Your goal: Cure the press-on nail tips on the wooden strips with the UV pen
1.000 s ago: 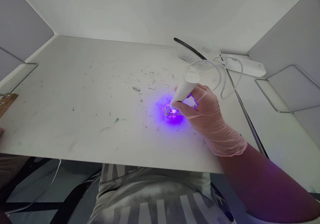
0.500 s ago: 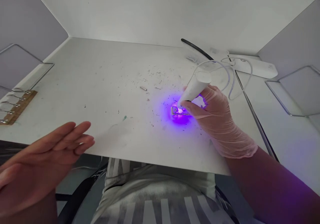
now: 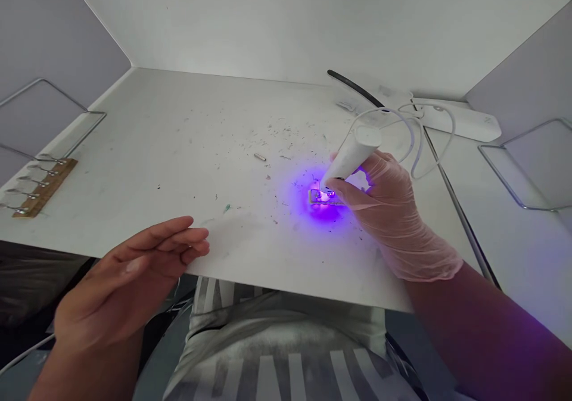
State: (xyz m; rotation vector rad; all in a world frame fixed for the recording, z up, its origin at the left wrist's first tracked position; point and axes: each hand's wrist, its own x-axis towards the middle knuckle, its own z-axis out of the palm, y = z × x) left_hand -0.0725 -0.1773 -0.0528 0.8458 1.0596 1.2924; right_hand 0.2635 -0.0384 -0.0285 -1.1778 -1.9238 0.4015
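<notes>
My right hand [image 3: 382, 195], in a thin translucent glove, grips a white handheld UV lamp [image 3: 351, 154] with a cord at the tabletop. The lamp is tilted, its lit end pointing down and throwing a purple glow. Under that end lies a small pale-edged piece with metallic parts [image 3: 316, 196]; glare and my fingers hide much of it, and I cannot tell whether the lamp touches it. My bare left hand [image 3: 134, 276] hovers at the front left edge of the table, palm turned inward, fingers stretched out and holding nothing.
Dark crumbs and a short metal pin [image 3: 260, 157] lie scattered on the white table [image 3: 179, 133]. At left stands a wooden strip with several metal clips [image 3: 44, 186]. Behind the lamp are a black curved strip [image 3: 357, 90], a looping white cord [image 3: 411, 142] and a white device [image 3: 465, 122].
My left hand has moved right and its fingers now reach further over the table. My right hand keeps the lit lamp over the same piece. The view has shifted slightly.
</notes>
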